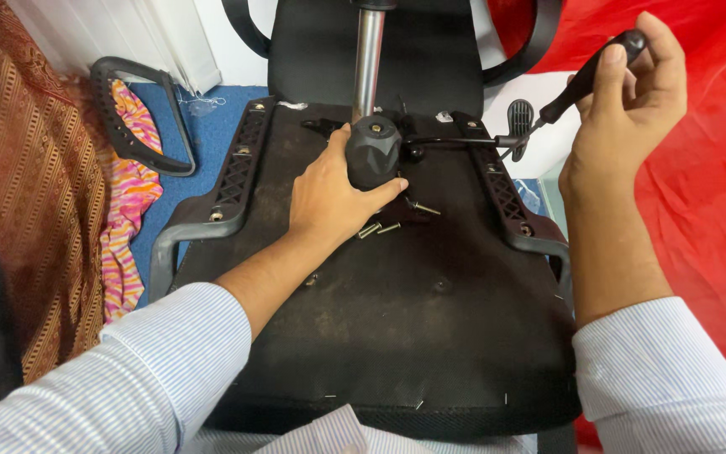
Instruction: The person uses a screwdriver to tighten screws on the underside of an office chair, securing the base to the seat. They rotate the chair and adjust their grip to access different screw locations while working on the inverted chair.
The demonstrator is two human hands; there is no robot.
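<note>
Two bare hands work over an upturned office chair seat (430, 336), its dusty black underside filling the middle and lower part of the frame. The left hand (329, 197), just above centre, has its fingers curled round a black knob (373, 151) on the seat mechanism, thumb lying along the knob's lower edge. A chrome gas column (368, 59) rises from behind that knob toward the top of the frame. The right hand (623, 109), at upper right, is closed in a loose grip on the black handle of a screwdriver (586, 80), index finger and thumb pinching near its end; the shaft slants down and left toward a black lever paddle (519, 118). Several loose screws (388, 223) lie on the seat just below and right of the left hand. A detached black armrest (140, 118) rests on the blue floor at upper left, beside striped pink cloth (128, 227). Red fabric (716, 219) covers the right side.
</note>
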